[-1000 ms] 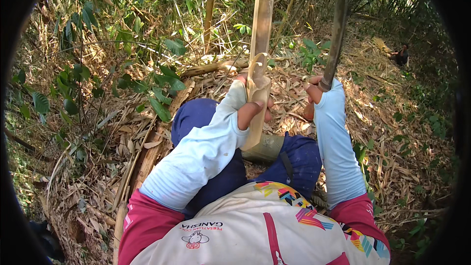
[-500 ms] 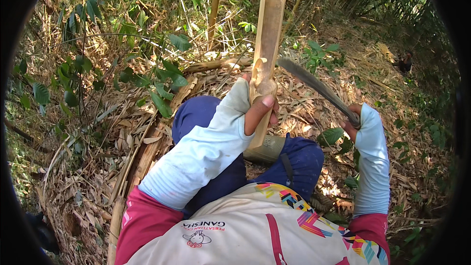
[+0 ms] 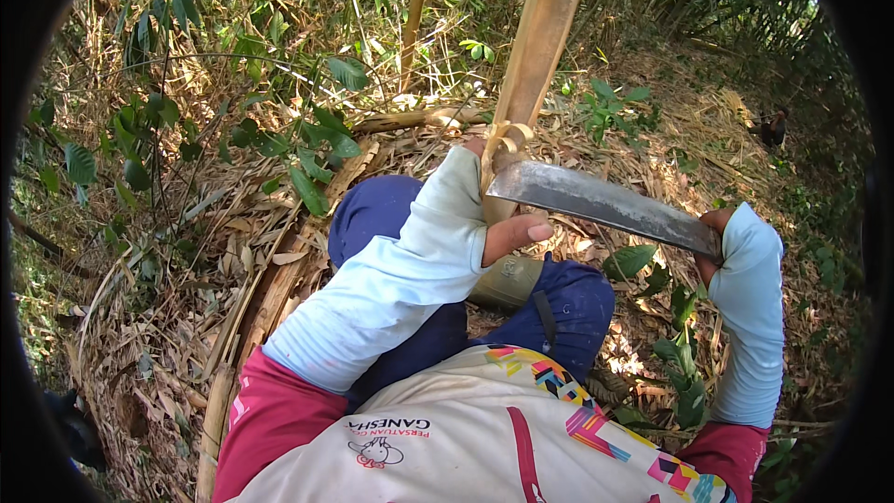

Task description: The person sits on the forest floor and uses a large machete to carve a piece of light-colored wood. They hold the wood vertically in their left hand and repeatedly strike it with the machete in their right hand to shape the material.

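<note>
My left hand [image 3: 470,210], in a pale sleeve that covers its back, is closed round a carved piece of wood [image 3: 540,37]. The wood is long and flat, with a pointed far end, and stands tilted up and away from me. Thin curled shavings [image 3: 508,140] cling to it just above my grip. My right hand [image 3: 734,240] grips a machete [image 3: 605,207] by its handle, which the fingers mostly hide. The grey blade reaches leftward, its tip end lying across the wood by my left hand. My left thumb sticks out below the blade.
My bent legs in blue trousers [image 3: 372,214] and a greenish boot [image 3: 507,279] lie beneath my hands. Dry leaf litter covers the ground. A split log [image 3: 279,289] runs along the left, near leafy stems [image 3: 317,144]. A dark shape [image 3: 771,129] sits far right.
The machete blade has swung down and turned, its flat now showing, and its tip end has come onto the wood. My right hand moved right and slightly down. The wood's tip leaned right.
</note>
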`<action>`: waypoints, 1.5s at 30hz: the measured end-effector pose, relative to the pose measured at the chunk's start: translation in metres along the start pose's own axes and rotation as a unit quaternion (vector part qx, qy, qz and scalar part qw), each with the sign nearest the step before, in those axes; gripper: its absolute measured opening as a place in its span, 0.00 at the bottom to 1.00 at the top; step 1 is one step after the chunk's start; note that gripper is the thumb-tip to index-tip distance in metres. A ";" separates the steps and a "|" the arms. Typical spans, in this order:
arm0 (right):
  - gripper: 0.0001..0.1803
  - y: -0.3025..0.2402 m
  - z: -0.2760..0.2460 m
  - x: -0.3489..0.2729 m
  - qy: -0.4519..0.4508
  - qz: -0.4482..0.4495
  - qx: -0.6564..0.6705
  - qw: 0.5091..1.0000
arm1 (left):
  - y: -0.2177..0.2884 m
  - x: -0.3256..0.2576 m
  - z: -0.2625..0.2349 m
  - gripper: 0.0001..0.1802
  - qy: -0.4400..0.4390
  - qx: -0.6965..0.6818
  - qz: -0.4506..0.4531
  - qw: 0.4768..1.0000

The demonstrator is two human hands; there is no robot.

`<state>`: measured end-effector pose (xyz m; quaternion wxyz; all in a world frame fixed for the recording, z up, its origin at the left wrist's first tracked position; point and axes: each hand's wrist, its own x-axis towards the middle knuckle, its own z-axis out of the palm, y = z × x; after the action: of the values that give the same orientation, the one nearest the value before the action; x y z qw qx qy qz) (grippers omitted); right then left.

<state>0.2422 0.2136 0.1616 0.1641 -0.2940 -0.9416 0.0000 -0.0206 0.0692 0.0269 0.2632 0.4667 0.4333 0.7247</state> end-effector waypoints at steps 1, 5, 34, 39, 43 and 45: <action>0.18 -0.001 -0.001 0.000 -0.005 -0.002 -0.005 1.000 | -0.002 0.000 0.000 0.39 -0.002 0.024 0.015 1.000; 0.18 -0.007 -0.005 0.003 0.010 -0.013 -0.029 0.999 | 0.007 -0.001 0.004 0.36 0.007 -0.048 -0.038 0.998; 0.17 -0.023 0.002 0.010 -0.051 0.058 -0.078 0.994 | -0.001 -0.007 0.000 0.30 0.053 0.002 -0.002 0.999; 0.14 -0.014 0.002 0.009 -0.093 0.074 -0.011 0.993 | 0.013 -0.003 0.000 0.33 0.017 -0.047 -0.059 0.997; 0.10 -0.002 0.004 0.022 -0.183 0.098 0.056 0.977 | 0.007 -0.004 -0.004 0.38 0.039 0.000 -0.054 0.998; 0.09 0.002 0.011 0.022 -0.186 0.128 0.159 0.961 | 0.008 0.001 -0.004 0.39 0.021 0.014 -0.053 0.998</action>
<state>0.2231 0.2286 0.1577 0.0291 -0.3773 -0.8978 0.2253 -0.0244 0.0643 0.0337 0.2857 0.4315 0.4728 0.7132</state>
